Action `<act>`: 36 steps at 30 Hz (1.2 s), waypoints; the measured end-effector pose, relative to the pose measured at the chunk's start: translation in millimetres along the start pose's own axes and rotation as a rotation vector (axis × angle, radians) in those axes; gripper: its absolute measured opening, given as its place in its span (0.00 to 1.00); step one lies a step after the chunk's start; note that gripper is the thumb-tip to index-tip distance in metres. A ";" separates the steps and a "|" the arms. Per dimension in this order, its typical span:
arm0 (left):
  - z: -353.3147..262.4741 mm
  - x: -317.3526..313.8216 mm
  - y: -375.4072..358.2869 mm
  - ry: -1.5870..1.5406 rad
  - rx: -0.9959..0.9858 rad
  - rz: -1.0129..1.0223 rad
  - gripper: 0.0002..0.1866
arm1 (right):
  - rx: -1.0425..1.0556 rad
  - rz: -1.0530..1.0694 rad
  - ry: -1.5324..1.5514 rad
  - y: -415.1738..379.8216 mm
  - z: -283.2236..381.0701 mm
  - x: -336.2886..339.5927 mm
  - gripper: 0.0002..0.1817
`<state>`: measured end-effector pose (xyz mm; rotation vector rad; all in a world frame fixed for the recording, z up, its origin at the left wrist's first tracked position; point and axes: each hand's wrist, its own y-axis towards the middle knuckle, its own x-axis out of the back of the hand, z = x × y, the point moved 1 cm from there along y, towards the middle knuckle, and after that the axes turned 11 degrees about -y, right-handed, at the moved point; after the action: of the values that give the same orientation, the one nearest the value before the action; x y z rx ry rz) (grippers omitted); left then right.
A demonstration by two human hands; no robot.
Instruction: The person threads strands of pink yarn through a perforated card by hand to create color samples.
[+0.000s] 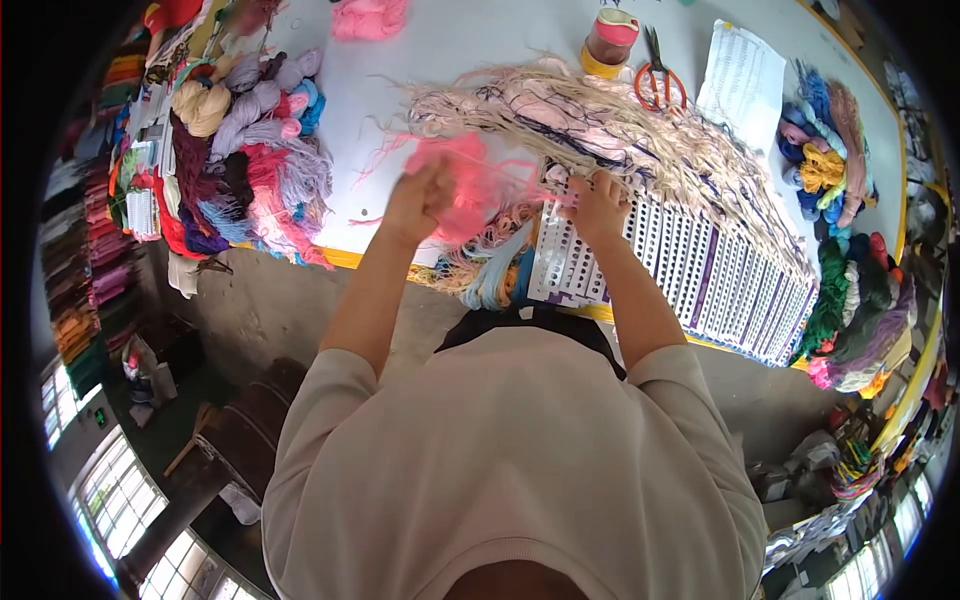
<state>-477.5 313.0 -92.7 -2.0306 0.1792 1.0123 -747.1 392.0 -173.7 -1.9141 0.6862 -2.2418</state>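
Observation:
My left hand (422, 203) is closed on pink yarn, somewhat blurred, above the left part of the table. The fluffy pink bundle (468, 205) spreads just beyond and to the right of its fingers. Pink strands run across to my right hand (598, 208), whose bent fingers pinch them at the upper left corner of a white card (650, 250) with rows of punched holes and purple stripes. Cream, pale pink and navy strands (590, 115) lie in a thick mass along the card's far side, many hanging from its holes. The exact fingertip grip is partly hidden.
Scissors (657, 85) with orange handles, a pink-and-yellow container (608, 45) and a printed sheet (742, 75) lie at the back. Yarn skeins (245, 130) crowd the left; more skeins (825, 150) lie right. Blue and tan yarn (497, 262) hangs over the near edge.

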 end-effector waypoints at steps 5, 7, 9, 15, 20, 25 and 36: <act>-38.1 -1.4 11.2 0.033 -0.309 -0.071 0.09 | -0.003 0.024 -0.002 3.1 -0.3 1.9 0.30; -53.5 3.4 15.3 0.021 -0.363 0.031 0.08 | 0.000 0.021 -0.005 2.8 -0.9 1.4 0.29; -60.6 5.0 17.2 0.068 -0.332 0.019 0.09 | -0.004 0.041 -0.005 1.9 -0.6 3.7 0.29; -145.0 40.2 18.2 -0.194 -0.509 0.189 0.08 | -0.017 0.084 -0.046 4.8 1.1 5.4 0.28; -140.6 -30.1 -43.4 0.972 -0.217 -0.493 0.17 | -0.013 0.078 -0.069 6.0 5.0 3.0 0.31; -28.0 -53.2 -57.4 0.543 -0.364 -0.003 0.17 | 0.086 -0.200 0.221 -14.1 34.7 39.4 0.27; 11.1 -113.3 -125.2 0.271 -0.254 0.369 0.22 | 0.213 -0.035 1.410 -133.7 115.0 182.8 0.05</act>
<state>-502.4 375.7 62.5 -2.4223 0.6145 1.0152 -645.7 413.2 58.3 0.0098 0.4092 -3.2217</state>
